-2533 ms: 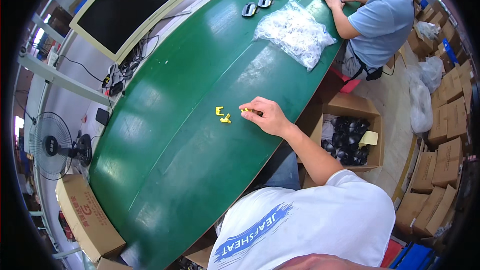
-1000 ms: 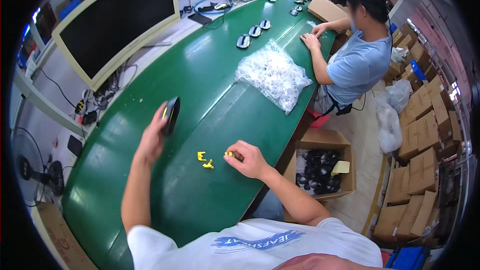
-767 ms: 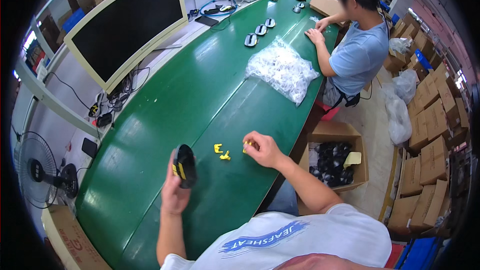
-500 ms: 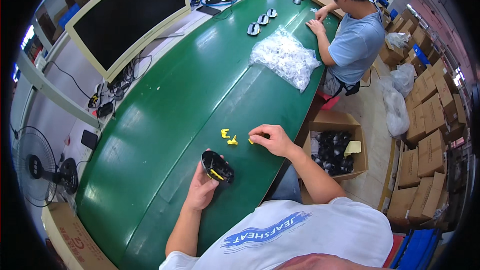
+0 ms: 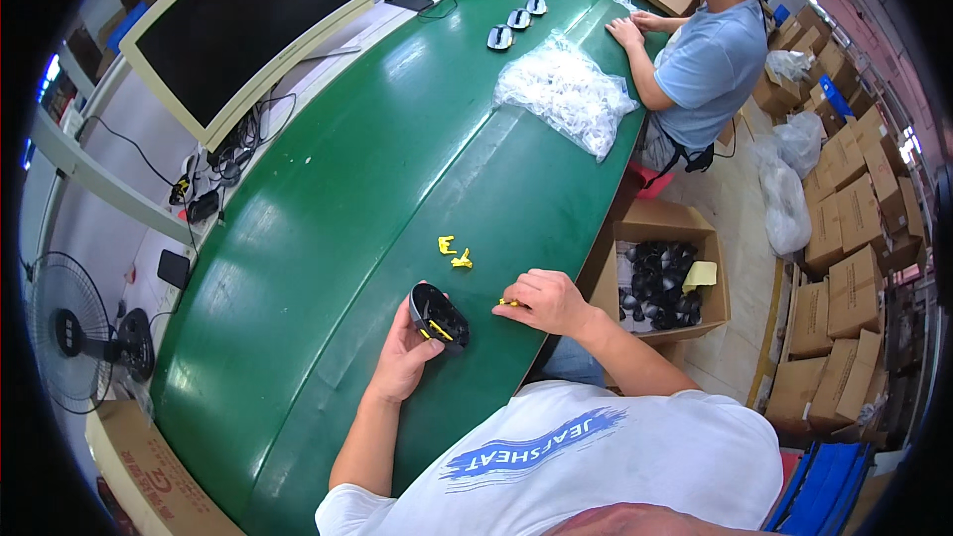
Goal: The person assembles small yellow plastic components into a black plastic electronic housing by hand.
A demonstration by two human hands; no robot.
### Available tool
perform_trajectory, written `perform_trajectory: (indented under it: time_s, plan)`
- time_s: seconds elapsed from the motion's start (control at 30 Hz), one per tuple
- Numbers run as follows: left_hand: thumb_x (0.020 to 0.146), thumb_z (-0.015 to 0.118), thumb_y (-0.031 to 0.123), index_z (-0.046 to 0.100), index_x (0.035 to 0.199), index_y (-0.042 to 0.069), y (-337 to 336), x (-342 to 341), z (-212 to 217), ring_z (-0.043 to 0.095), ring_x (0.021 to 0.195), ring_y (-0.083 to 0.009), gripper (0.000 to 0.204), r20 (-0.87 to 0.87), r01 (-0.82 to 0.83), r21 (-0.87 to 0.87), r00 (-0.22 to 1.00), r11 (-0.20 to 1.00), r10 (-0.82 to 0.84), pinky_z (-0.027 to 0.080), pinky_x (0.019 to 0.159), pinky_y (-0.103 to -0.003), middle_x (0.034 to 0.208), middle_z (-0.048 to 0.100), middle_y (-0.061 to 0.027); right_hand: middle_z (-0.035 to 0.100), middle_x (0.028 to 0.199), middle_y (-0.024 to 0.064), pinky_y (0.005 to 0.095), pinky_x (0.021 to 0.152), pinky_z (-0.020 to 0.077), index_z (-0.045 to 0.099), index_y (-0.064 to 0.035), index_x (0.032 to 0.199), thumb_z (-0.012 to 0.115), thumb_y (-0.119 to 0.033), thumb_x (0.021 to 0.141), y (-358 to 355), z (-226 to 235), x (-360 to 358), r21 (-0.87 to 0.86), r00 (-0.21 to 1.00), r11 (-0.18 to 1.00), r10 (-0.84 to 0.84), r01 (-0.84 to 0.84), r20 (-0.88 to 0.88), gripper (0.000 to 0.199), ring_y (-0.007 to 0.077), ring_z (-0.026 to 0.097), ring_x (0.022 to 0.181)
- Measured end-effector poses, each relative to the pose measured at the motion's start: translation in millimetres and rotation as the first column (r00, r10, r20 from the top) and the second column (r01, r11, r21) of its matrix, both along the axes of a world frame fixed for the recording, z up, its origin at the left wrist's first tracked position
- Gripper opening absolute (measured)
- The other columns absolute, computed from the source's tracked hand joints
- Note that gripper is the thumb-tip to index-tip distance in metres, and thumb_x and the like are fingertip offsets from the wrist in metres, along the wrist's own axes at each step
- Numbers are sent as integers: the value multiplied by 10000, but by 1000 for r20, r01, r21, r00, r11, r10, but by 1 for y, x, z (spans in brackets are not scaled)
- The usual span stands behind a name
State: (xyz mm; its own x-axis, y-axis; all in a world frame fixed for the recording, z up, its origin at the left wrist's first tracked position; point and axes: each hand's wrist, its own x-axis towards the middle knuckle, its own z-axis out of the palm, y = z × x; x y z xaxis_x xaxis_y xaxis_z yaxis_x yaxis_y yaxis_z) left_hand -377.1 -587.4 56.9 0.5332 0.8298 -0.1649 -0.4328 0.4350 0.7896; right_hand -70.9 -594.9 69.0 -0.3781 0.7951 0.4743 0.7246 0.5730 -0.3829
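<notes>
My left hand [image 5: 400, 357] grips a hollow black mouse shell [image 5: 455, 316] above the green bench, its open inside facing up. A yellow plastic piece [image 5: 436, 331] sits in the shell near my left thumb. To the right, my right hand [image 5: 551, 300] pinches a small yellow plastic clip [image 5: 507, 303] between thumb and fingers, apart from the shell. Beyond the shell, two more yellow clips lie on the bench: one bracket-shaped clip [image 5: 445, 245] and, just nearer, another angled clip [image 5: 462, 259].
A clear bag of white parts [image 5: 566, 89] lies farther along the bench [image 5: 347, 199]. Several mice [image 5: 501, 37] stand behind it. A co-worker [image 5: 715, 50] works at the right edge. Below, a carton [image 5: 717, 303] holds black shells. A monitor [image 5: 258, 30] and fan [image 5: 69, 333] line the left.
My right hand has lifted the yellow clip off the bench and drawn it nearer to me. My left hand has moved slightly right with the shell, tilting it.
</notes>
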Motion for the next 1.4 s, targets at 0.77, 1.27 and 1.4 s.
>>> perform_trajectory:
  time_s: [0.77, 1.27, 1.4]
  plan:
    - [801, 839, 2, 282, 1735, 97, 2, -1, -11, 525, 1522, -340, 1092, 25, 31, 59, 999, 998, -33, 402, 1285, -493, 1646, 523, -137, 768, 944, 105, 341, 707, 600, 787, -18, 1044, 865, -109, 929, -27, 42, -14, -413, 907, 905, -85, -103, -412, 165, 226, 735, 761]
    - [785, 797, -142, 325, 1693, 141, -2, -9, -11, 470, 1557, -430, 1062, 419, 20, 14, 908, 1000, -24, 489, 1226, -577, 1670, 474, -199, 817, 981, 100, 313, 663, 615, 801, -43, 1052, 883, -39, 881, -25, 47, -71, -156, 895, 962, 142, -226, -422, 190, 227, 788, 790]
    - [756, 848, -153, 385, 1646, 160, -4, -5, -18, 503, 1527, -429, 1052, 364, 6, 105, 930, 994, -44, 510, 1210, -568, 1639, 502, -198, 801, 922, 68, 325, 627, 601, 762, -65, 925, 890, -49, 840, -19, 45, -88, 43, 922, 989, 146, -140, -359, 155, 227, 771, 754]
